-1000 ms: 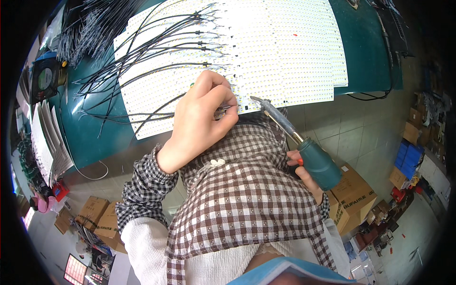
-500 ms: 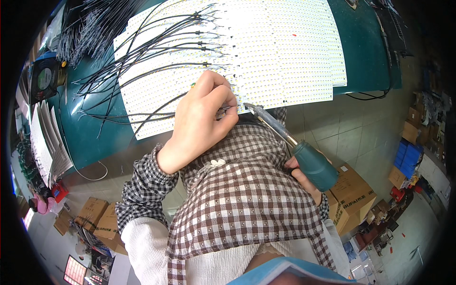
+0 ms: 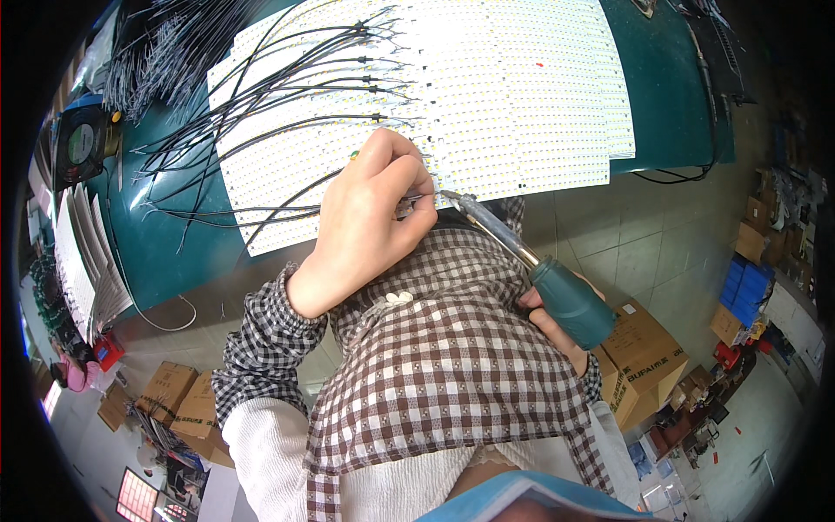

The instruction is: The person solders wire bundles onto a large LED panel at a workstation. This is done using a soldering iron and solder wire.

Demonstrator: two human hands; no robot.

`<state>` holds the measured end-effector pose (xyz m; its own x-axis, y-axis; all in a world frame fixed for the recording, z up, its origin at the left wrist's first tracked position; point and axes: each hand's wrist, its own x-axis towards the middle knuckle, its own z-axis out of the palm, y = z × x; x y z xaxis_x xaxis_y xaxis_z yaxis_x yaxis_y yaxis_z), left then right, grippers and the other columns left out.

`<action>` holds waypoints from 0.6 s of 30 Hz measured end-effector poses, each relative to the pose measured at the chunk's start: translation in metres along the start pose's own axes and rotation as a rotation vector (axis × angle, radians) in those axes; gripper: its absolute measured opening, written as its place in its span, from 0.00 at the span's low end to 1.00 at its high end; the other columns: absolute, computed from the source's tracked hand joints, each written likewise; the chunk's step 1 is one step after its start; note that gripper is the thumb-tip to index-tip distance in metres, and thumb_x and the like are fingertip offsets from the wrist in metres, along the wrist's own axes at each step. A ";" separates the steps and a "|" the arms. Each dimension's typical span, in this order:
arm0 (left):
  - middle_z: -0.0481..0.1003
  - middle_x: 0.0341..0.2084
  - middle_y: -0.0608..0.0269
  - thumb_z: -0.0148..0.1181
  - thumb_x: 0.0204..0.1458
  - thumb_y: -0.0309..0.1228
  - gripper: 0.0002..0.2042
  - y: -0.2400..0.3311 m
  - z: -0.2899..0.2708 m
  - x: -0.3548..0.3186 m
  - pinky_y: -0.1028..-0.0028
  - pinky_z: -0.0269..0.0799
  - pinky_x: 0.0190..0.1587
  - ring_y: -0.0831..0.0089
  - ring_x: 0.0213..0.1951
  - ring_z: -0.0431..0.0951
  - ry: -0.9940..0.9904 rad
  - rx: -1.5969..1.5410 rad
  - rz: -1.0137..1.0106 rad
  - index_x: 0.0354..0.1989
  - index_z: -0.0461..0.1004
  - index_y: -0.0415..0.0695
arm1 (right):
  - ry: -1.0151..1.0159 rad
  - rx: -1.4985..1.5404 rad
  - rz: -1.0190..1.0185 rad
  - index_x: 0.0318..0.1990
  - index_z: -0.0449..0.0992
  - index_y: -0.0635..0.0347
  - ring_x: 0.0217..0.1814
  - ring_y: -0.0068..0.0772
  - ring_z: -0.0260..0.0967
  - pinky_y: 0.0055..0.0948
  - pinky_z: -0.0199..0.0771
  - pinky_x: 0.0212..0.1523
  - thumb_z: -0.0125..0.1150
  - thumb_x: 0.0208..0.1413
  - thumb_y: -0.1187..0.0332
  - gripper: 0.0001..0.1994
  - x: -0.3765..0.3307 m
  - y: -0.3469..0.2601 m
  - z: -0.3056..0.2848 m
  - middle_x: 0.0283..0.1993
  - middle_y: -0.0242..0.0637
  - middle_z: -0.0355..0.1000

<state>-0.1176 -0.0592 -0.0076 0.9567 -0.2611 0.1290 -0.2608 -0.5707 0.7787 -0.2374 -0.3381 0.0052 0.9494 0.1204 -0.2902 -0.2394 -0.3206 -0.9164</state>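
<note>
Head view, looking down: the left hand (image 3: 370, 217) is curled closed at the near edge of the white LED strip panels (image 3: 487, 96), fingertips pinched together as if on a thin black wire (image 3: 261, 211) at that edge, though the pinch itself is too small to make out. The right hand (image 3: 548, 322) is wrapped shut round the teal-handled soldering iron (image 3: 570, 300), mostly hidden behind the handle. The iron's metal barrel (image 3: 491, 230) slants up from the handle, and its tip meets the panels' near edge right beside the left fingertips.

The panels lie fanned across the green work table (image 3: 174, 252), and a sheaf of black wires runs off their left side. A small black fan (image 3: 78, 139) stands well to the left of the panels, and brown cardboard boxes (image 3: 644, 348) sit on the floor below the panels' near right corner.

To do this joint well, I judge the tip should rest flat on both pad and wire end, held only until the solder flows, with the wire kept dead still until it sets. The fingers are very near the hot tip, so the pinch should stay back along the insulation.

The left wrist is bent, palm turned down, with the checked sleeve pushed back. The right forearm lies tucked against the body, its wrist cocked to angle the iron towards the panels.
</note>
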 end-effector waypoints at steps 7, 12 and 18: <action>0.71 0.33 0.61 0.64 0.40 0.21 0.06 0.002 0.000 -0.001 0.66 0.72 0.30 0.62 0.30 0.75 -0.005 -0.002 -0.011 0.25 0.72 0.42 | 0.000 -0.070 0.012 0.51 0.78 0.71 0.41 0.33 0.80 0.29 0.80 0.44 0.81 0.42 0.64 0.29 -0.001 -0.003 -0.001 0.43 0.44 0.79; 0.71 0.33 0.61 0.64 0.40 0.21 0.06 0.003 0.000 -0.003 0.66 0.72 0.30 0.62 0.31 0.75 -0.005 -0.001 -0.019 0.25 0.72 0.42 | -0.043 0.017 -0.125 0.54 0.74 0.73 0.40 0.32 0.80 0.28 0.80 0.44 0.79 0.46 0.66 0.30 0.000 0.004 -0.002 0.40 0.43 0.80; 0.71 0.33 0.61 0.64 0.40 0.21 0.06 0.002 0.001 -0.004 0.65 0.72 0.31 0.62 0.31 0.75 -0.012 -0.006 -0.022 0.25 0.72 0.42 | 0.103 0.358 0.024 0.53 0.72 0.76 0.40 0.32 0.80 0.31 0.82 0.44 0.76 0.50 0.67 0.27 -0.008 0.000 0.008 0.37 0.44 0.80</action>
<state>-0.1219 -0.0598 -0.0072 0.9605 -0.2577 0.1047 -0.2390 -0.5718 0.7848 -0.2463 -0.3310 0.0053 0.9537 0.0160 -0.3005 -0.3008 0.0292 -0.9532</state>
